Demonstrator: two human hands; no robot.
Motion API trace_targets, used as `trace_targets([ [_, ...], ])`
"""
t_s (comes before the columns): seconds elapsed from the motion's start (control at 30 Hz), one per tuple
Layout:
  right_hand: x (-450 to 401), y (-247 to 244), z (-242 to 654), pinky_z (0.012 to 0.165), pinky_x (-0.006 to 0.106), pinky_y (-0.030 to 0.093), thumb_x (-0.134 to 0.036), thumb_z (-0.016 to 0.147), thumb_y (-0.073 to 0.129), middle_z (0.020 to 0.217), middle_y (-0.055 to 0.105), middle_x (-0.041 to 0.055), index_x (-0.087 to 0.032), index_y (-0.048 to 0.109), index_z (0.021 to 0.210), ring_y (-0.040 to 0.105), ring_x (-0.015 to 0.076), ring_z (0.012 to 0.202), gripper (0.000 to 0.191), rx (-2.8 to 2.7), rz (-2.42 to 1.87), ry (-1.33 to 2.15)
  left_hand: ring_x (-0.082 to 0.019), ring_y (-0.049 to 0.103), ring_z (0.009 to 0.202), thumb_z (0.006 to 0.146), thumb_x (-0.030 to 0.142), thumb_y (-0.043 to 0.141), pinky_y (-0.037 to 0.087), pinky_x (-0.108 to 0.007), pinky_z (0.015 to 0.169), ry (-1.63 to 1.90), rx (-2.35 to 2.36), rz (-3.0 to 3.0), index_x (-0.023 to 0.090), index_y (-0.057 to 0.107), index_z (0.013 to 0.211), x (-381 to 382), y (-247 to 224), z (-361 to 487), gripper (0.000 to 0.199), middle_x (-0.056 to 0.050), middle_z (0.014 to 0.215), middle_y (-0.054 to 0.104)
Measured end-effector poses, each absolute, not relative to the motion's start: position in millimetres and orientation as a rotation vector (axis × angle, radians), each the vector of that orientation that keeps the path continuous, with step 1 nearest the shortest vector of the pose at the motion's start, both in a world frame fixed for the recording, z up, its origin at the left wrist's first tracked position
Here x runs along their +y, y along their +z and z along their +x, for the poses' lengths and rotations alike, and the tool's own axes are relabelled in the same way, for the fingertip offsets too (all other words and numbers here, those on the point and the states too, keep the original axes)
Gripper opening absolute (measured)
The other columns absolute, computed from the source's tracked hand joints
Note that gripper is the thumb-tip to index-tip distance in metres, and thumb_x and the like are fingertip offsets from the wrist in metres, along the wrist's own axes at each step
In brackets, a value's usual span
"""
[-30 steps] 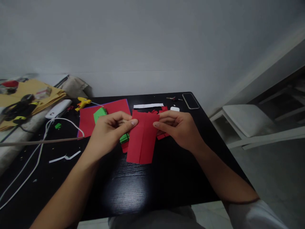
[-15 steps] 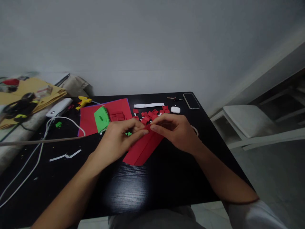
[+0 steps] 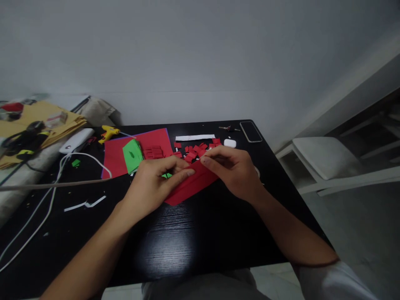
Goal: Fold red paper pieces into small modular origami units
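Both hands pinch the upper edge of a folded strip of red paper (image 3: 187,187), held above the black table. My left hand (image 3: 156,179) grips it between thumb and fingers near the middle of that edge. Farther right, my right hand (image 3: 233,173) has thumb and index finger closed on the same edge. Just beyond the fingers lies a loose heap of small red paper pieces (image 3: 198,151). Left of the heap, small folded red pieces (image 3: 153,152) and a stack of green paper (image 3: 133,155) rest on a large red sheet (image 3: 114,156).
A yellow glue gun (image 3: 109,133) and a white power strip (image 3: 76,141) with cables are at the left. A white paper strip (image 3: 195,137), keys (image 3: 229,128), a white earbud case (image 3: 230,143) and a phone (image 3: 251,131) lie at the back. A white chair (image 3: 325,156) stands right.
The red paper strip has tilted flatter, its lower end rising and swinging right. My right hand has shifted slightly right along its edge, while my left hand has stayed nearly still.
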State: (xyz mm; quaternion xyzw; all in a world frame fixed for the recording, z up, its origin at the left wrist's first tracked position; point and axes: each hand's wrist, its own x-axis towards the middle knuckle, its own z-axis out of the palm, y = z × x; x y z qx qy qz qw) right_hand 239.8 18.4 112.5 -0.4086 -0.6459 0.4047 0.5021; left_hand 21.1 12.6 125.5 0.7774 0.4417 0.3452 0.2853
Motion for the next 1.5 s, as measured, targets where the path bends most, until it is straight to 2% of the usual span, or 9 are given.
trace_targets([
  [0.23,18.1,117.3,240.7,0.069,0.029,0.054,-0.032,0.089,0.078,0.079,0.075,0.0002,-0.023,0.079,0.083,0.067,0.0156,0.074,0.011,-1.538,-0.956,1.011,-0.011,0.062,0.066,0.094,0.038,0.072,0.045,-0.021,0.061,0.928,1.175,2.089,0.021,0.076,0.091,11.7,127.6,20.2,0.017,0.002,0.079,0.075],
  [0.4,16.4,115.2,239.3,0.07,0.029,0.052,-0.036,0.089,0.077,0.08,0.074,0.0003,-0.023,0.078,0.082,0.066,0.0166,0.076,0.015,-1.504,-0.983,1.049,-0.011,0.059,0.063,0.094,0.037,0.071,0.044,-0.021,0.059,0.896,1.158,2.071,0.021,0.076,0.085,12.8,130.3,16.9,0.019,0.002,0.073,0.072],
  [0.6,19.3,118.2,242.9,0.065,0.027,0.051,-0.043,0.097,0.066,0.076,0.071,0.0005,-0.02,0.076,0.083,0.064,0.0146,0.071,0.029,-1.595,-0.997,1.056,-0.012,0.056,0.061,0.093,0.041,0.07,0.04,-0.022,0.055,0.917,1.214,2.03,0.018,0.074,0.08,16.1,130.3,15.0,0.027,0.001,0.07,0.069],
  [0.77,22.8,114.6,244.2,0.065,0.027,0.055,-0.037,0.088,0.077,0.082,0.078,0.0019,-0.02,0.08,0.088,0.069,0.0158,0.073,0.018,-1.575,-1.001,1.13,-0.011,0.057,0.062,0.092,0.039,0.072,0.042,-0.021,0.057,0.964,1.222,1.968,0.018,0.073,0.081,19.6,129.1,14.2,0.023,0.001,0.071,0.068],
  [0.97,21.2,110.3,242.4,0.064,0.027,0.053,-0.035,0.089,0.077,0.078,0.077,0.0016,-0.02,0.081,0.085,0.068,0.0155,0.07,0.016,-1.64,-1.021,1.031,-0.012,0.057,0.066,0.095,0.038,0.068,0.043,-0.022,0.058,0.817,1.154,1.963,0.019,0.071,0.084,20.7,132.0,10.4,0.022,0.001,0.076,0.068],
  [1.13,13.3,108.8,234.6,0.063,0.026,0.048,-0.027,0.091,0.075,0.078,0.077,0.0002,-0.02,0.081,0.087,0.065,0.0135,0.068,0.01,-1.77,-1.047,1.059,-0.013,0.063,0.076,0.094,0.035,0.071,0.048,-0.022,0.068,0.904,1.098,1.996,0.021,0.073,0.097,17.3,132.5,15.3,0.015,0.0,0.084,0.072],
  [1.27,9.2,110.4,231.4,0.061,0.024,0.046,-0.024,0.092,0.072,0.076,0.076,-0.0006,-0.019,0.08,0.089,0.064,0.0127,0.066,0.01,-1.834,-1.026,1.107,-0.011,0.061,0.072,0.097,0.034,0.067,0.045,-0.022,0.066,0.861,1.057,2.069,0.019,0.07,0.089,15.7,130.5,15.9,0.017,0.001,0.08,0.07],
  [1.5,9.6,115.1,234.8,0.063,0.024,0.048,-0.022,0.091,0.071,0.076,0.076,0.0002,-0.018,0.078,0.085,0.066,0.0132,0.069,0.01,-1.858,-1.012,1.156,-0.01,0.053,0.069,0.099,0.034,0.063,0.041,-0.022,0.062,0.793,1.079,2.011,0.018,0.067,0.088,17.7,129.7,6.4,0.02,0.002,0.076,0.062],
])
